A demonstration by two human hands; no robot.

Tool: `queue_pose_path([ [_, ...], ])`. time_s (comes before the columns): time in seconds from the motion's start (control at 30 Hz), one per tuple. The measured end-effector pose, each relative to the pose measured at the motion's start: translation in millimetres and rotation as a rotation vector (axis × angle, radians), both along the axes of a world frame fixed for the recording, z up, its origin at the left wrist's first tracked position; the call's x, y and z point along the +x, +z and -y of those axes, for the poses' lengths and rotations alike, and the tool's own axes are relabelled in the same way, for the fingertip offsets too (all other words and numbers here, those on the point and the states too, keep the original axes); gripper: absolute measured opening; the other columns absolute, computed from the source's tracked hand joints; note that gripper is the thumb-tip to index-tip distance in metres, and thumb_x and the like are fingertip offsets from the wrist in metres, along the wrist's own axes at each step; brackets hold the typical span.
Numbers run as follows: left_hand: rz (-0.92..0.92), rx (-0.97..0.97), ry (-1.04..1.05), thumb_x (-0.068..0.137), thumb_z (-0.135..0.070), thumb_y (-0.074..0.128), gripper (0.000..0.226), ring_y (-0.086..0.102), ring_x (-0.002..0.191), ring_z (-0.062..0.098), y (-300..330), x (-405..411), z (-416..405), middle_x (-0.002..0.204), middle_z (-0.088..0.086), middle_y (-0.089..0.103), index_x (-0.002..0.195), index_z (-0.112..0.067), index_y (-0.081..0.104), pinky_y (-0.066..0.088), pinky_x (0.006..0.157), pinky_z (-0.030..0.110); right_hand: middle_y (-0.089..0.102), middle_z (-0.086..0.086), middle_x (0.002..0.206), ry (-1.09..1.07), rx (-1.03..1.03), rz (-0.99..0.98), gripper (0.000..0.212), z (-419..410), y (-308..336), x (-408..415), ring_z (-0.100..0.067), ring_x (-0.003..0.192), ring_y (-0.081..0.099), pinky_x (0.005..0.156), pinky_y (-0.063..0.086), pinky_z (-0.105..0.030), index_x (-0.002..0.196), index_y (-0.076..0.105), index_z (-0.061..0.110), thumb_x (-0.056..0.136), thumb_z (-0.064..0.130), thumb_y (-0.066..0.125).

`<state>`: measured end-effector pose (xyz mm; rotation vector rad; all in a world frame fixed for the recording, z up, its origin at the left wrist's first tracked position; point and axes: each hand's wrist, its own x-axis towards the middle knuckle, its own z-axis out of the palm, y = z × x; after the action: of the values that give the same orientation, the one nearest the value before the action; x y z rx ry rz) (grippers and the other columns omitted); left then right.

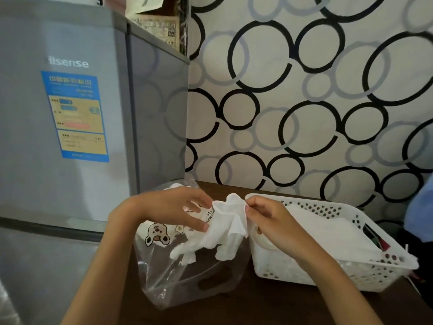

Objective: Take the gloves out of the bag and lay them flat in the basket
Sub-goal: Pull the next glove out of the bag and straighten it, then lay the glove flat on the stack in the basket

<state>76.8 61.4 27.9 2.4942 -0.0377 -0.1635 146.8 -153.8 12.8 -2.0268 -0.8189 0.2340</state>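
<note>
A white glove hangs above the clear plastic bag, which has a bear print on its side. My left hand pinches the glove's cuff on the left, and my right hand pinches the cuff on the right. The glove's fingers droop toward the bag's front. To the right stands the white perforated basket, with white gloves lying flat inside it. More white fabric shows in the bag's mouth behind my left hand.
A grey fridge stands close on the left of the dark wooden table. A wall with a circle pattern rises behind. Blue fabric is at the right edge.
</note>
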Motion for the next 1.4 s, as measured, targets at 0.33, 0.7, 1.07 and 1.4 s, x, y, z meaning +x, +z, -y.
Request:
queue_pose_path([
  [0.33, 0.345, -0.067, 0.044, 0.073, -0.015, 0.082, 0.013, 0.068, 0.072, 0.001, 14, 2, 31, 0.078, -0.009, 0.073, 0.074, -0.025, 0.073, 0.049, 0.065, 0.013, 0.069, 0.001, 0.093, -0.077, 0.046, -0.142, 0.018, 1, -4, 5, -0.019, 0.078, 0.068, 0.06, 0.054, -0.018, 0.105, 0.066, 0.024, 0.097, 0.021, 0.051],
  [0.7, 0.31, 0.714, -0.12, 0.087, -0.018, 0.065, 0.012, 0.049, 0.074, 0.0, -21, -11, 68, 0.091, -0.01, 0.068, 0.092, -0.024, 0.074, 0.037, 0.068, 0.016, 0.065, -0.005, 0.103, -0.191, 0.109, -0.195, 0.022, 5, -7, 17, -0.018, 0.082, 0.066, 0.054, 0.05, -0.02, 0.112, 0.061, 0.017, 0.1, 0.021, 0.044],
  [1.07, -0.176, 1.218, -0.283, 0.1, -0.024, 0.046, 0.03, 0.044, 0.121, 0.028, -43, -13, 93, 0.124, 0.012, 0.058, 0.122, -0.008, 0.058, 0.033, 0.098, 0.039, 0.066, -0.007, 0.089, -0.34, 0.463, -0.317, 0.021, 42, 18, 37, -0.018, 0.079, 0.065, 0.052, 0.047, -0.021, 0.111, 0.062, 0.011, 0.098, 0.016, 0.046],
  [1.4, -0.139, 0.379, -0.061, 0.085, -0.046, 0.065, 0.051, 0.056, 0.103, -0.002, 45, 3, 69, 0.124, -0.018, 0.057, 0.13, -0.027, 0.053, 0.045, 0.091, 0.019, 0.067, -0.006, 0.083, -0.233, 0.405, -0.442, 0.016, 51, 15, 43, -0.014, 0.069, 0.066, 0.055, 0.048, -0.023, 0.096, 0.061, 0.011, 0.098, 0.017, 0.046],
])
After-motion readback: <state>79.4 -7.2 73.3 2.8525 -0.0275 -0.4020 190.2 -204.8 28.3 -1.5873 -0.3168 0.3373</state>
